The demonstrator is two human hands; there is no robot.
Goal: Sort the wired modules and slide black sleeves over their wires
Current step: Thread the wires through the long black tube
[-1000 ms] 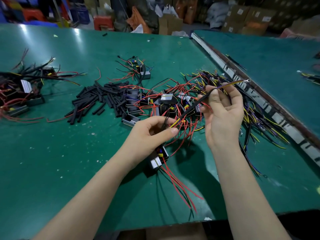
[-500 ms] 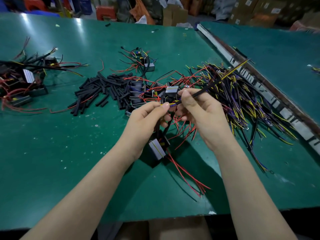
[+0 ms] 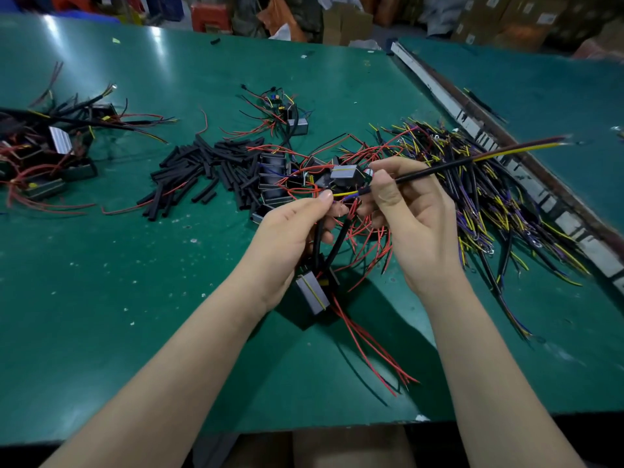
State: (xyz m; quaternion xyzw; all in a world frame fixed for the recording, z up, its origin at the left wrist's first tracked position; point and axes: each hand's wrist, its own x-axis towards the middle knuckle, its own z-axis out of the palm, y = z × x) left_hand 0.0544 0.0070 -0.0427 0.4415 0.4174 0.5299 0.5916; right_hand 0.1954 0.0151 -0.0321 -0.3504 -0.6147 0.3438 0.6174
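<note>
No readable writing anywhere, the labels on the cardboard boxes at the back are too blurry. The left hand pinches yellow and purple wires of a grey module dangling just under it above the green counter, while the right hand pinches a black sleeve already on those wires, loose ends poking out toward the counter's right edge. Spare sleeves sit left of the module pile, loose wires right, and there's open counter near the front edge.
</note>
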